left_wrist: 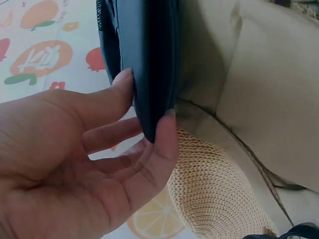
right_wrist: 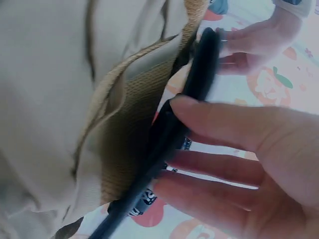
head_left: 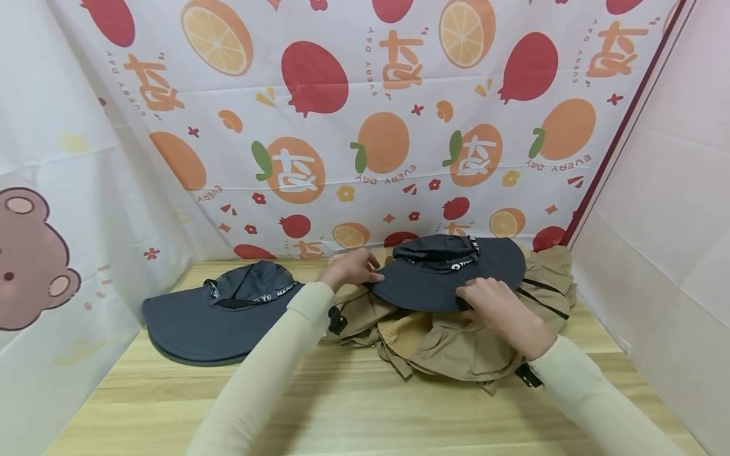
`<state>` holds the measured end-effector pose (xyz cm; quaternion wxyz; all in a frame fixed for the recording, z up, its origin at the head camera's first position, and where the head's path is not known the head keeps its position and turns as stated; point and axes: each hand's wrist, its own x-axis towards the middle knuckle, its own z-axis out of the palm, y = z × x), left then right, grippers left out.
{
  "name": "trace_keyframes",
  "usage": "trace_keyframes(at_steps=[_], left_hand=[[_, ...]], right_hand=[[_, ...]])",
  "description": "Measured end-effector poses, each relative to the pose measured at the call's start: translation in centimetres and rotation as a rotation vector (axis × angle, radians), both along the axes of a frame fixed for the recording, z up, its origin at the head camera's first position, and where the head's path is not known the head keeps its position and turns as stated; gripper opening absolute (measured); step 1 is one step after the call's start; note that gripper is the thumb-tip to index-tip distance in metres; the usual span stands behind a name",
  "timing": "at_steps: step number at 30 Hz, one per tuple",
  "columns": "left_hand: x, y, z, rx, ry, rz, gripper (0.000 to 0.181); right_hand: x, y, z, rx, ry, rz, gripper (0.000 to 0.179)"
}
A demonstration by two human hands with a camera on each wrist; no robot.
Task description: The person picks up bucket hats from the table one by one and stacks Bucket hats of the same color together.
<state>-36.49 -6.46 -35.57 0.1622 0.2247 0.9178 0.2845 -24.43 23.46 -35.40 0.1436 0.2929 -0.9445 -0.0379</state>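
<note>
A dark navy sun hat (head_left: 410, 291) with a wide brim and a lettered band lies tilted over a heap of tan hats (head_left: 473, 351). My left hand (head_left: 350, 267) pinches the left end of its brim, thumb on one face and fingers on the other, as the left wrist view shows. At the near right edge, my right hand (head_left: 502, 310) grips the same brim between thumb and fingers. Woven straw-coloured material (left_wrist: 214, 184) shows beside the tan cloth in the left wrist view. The navy hat hides part of the tan heap.
A second group of dark navy hats (head_left: 194, 323), brims stacked, lies on the wooden table (head_left: 342, 405) at the left, close to my left forearm. Behind stands a fruit-printed cloth (head_left: 342, 171); a white panel (head_left: 661, 221) borders the right side. Black buckles (head_left: 338, 320) hang near both sleeves.
</note>
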Motion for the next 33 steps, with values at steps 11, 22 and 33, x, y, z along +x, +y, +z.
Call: trace_keyframes(at_steps=[11, 22, 33], left_hand=[[0.5, 0.6, 0.8, -0.011, 0.137, -0.059, 0.017], [1.6, 0.5, 2.6, 0.072, 0.247, -0.069, 0.034], [4.5, 0.4, 6.8, 0.132, 0.383, -0.096, 0.024]], right_hand=[[-1.2, 2.3, 4.0, -0.149, -0.437, 0.013, 0.034], [-2.7, 4.1, 6.4, -0.196, -0.427, 0.007, 0.033], [-2.9, 4.9, 9.8, -0.293, -0.164, -0.083, 0.026]])
